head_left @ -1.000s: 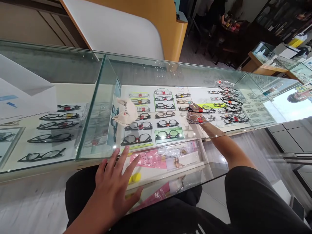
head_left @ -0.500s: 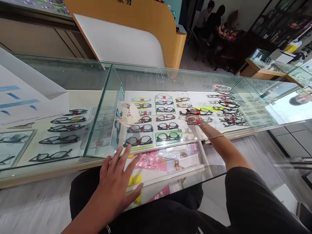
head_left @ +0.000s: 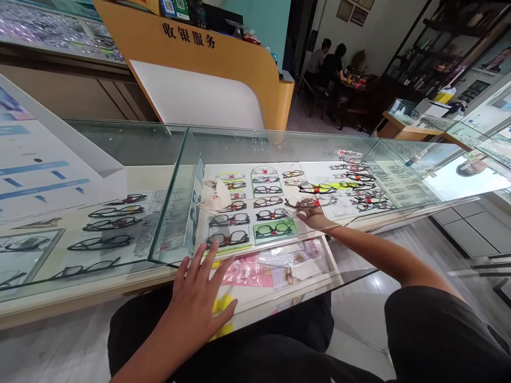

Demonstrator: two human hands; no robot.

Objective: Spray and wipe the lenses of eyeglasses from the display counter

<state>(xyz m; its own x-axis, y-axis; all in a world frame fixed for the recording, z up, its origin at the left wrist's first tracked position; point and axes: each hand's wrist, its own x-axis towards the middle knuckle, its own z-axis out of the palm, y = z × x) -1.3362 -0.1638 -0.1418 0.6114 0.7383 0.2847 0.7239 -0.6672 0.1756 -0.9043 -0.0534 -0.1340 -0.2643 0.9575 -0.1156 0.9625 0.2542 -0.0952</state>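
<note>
My left hand (head_left: 197,303) lies flat with fingers spread on the glass top of the display counter (head_left: 120,143), near its front edge. My right hand (head_left: 313,215) reaches inside the case from behind and is closed on a clear-framed pair of glasses (head_left: 305,202) with a red tag. Rows of other glasses (head_left: 271,215) lie on white and green trays around it. A crumpled beige cloth (head_left: 213,194) sits inside the case to the left.
A drawer (head_left: 279,266) under the glass holds pink packets, clear bags and yellow objects. A glass partition (head_left: 179,197) divides the case. An orange cashier desk (head_left: 223,69) stands beyond. Two people sit at a far table (head_left: 331,66). More display cases (head_left: 431,117) stand on the right.
My right hand has drawn back toward me with the clear glasses. The view has tilted up, showing more of the shop. My left hand stays on the glass.
</note>
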